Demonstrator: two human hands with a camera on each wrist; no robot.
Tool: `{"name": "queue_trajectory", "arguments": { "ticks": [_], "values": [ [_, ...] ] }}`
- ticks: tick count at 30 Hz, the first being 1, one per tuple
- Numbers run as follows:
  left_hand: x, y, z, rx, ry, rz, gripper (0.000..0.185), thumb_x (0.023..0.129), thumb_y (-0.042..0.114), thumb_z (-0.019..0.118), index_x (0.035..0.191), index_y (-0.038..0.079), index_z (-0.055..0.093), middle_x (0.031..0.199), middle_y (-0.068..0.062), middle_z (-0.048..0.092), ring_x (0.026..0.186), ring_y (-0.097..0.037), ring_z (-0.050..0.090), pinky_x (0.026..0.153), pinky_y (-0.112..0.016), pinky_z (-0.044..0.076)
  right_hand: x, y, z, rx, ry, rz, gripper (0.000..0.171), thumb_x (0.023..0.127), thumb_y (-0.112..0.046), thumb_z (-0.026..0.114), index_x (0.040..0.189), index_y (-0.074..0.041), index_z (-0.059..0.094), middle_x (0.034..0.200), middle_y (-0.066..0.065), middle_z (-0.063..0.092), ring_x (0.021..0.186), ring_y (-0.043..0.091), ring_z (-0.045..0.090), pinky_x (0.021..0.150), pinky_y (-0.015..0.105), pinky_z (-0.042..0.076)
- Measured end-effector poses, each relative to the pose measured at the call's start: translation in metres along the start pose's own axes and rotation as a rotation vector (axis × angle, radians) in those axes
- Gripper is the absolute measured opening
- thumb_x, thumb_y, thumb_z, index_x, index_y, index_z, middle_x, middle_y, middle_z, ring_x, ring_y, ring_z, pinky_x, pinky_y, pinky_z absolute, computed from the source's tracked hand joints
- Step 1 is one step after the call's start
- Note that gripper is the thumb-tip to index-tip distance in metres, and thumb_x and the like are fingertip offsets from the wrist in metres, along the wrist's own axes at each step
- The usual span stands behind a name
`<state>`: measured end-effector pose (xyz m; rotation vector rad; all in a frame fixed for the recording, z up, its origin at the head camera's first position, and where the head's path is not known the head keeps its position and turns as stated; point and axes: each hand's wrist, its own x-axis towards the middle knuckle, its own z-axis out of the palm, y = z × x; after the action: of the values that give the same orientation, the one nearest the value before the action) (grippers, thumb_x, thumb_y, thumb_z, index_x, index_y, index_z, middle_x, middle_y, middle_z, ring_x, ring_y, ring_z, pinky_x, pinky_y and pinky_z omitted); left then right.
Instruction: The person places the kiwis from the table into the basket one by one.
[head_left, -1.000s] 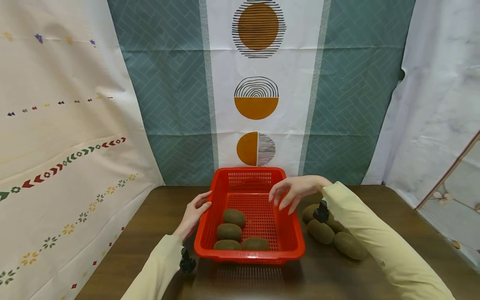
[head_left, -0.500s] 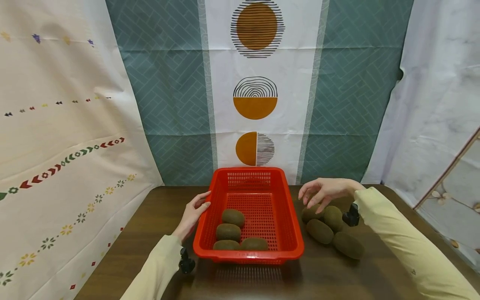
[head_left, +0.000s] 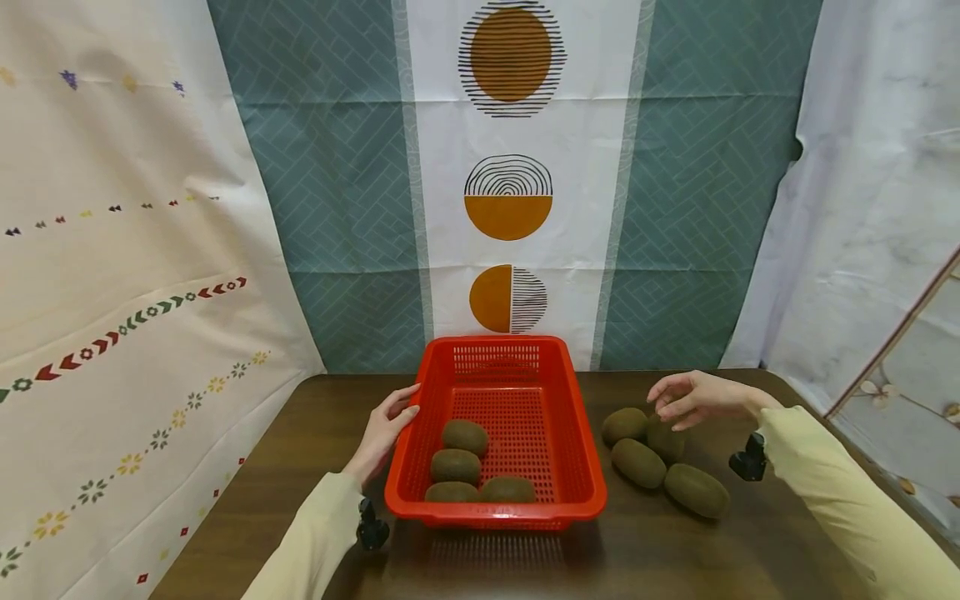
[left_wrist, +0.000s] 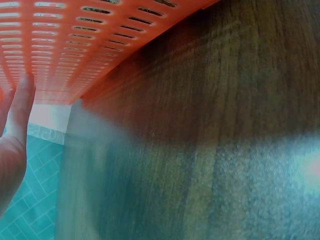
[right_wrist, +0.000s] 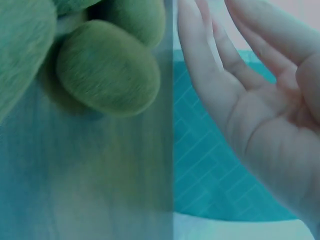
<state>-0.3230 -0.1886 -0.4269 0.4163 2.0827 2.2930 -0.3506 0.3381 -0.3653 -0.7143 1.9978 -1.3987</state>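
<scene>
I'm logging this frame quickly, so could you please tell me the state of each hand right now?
Left hand: open, fingers resting on the red basket wall.
Right hand: open, holding nothing, hovering over the kiwis on the table.

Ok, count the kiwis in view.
8. Four in the red basket. Four on the table to its right.

Dark wooden table (head_left: 300, 467), red basket (head_left: 577, 467) at centre, four loose kiwis (head_left: 637, 462) right.
</scene>
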Motion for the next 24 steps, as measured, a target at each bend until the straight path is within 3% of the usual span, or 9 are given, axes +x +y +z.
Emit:
{"name": "queue_trajectory", "arguments": {
  "ticks": [4,9,16,24],
  "values": [
    [0.003,-0.005,-0.002,0.005,0.004,0.004,0.043,0.091,0.012,0.055,0.132,0.008,0.044,0.121,-0.023,0.049,0.096,-0.04,0.056,0.072,-0.045,0.05,-0.01,0.014,-0.001,-0.012,0.123,-0.014,0.025,0.089,0.003,0.053,0.114,0.006,0.052,0.104,0.025,0.05,0.092,0.029,0.056,0.077,0.052,0.046],
    [-0.003,0.007,0.003,-0.005,-0.004,-0.018,0.044,0.092,0.008,0.053,0.134,0.004,0.041,0.121,-0.026,0.048,0.098,-0.045,0.053,0.073,-0.045,0.049,-0.02,0.029,0.002,-0.037,0.234,-0.021,0.032,0.088,0.0,0.056,0.116,0.012,0.046,0.111,0.031,0.047,0.097,0.032,0.054,0.078,0.052,0.045],
    [-0.001,0.001,0.0,0.016,0.008,0.02,0.043,0.09,0.011,0.056,0.132,0.006,0.045,0.118,-0.024,0.051,0.093,-0.038,0.057,0.071,-0.044,0.05,-0.026,0.043,0.006,-0.002,0.296,0.022,0.048,0.089,-0.004,0.055,0.125,0.017,0.032,0.119,0.032,0.041,0.101,0.032,0.052,0.078,0.053,0.045],
    [-0.005,0.01,0.004,0.004,-0.009,0.013,0.044,0.092,0.007,0.053,0.133,0.002,0.041,0.12,-0.027,0.048,0.097,-0.042,0.055,0.073,-0.044,0.049,-0.018,0.051,0.018,0.038,0.343,0.142,0.057,0.09,-0.011,0.057,0.131,0.015,0.026,0.122,0.029,0.039,0.106,0.04,0.046,0.079,0.05,0.046]
  ]
}}
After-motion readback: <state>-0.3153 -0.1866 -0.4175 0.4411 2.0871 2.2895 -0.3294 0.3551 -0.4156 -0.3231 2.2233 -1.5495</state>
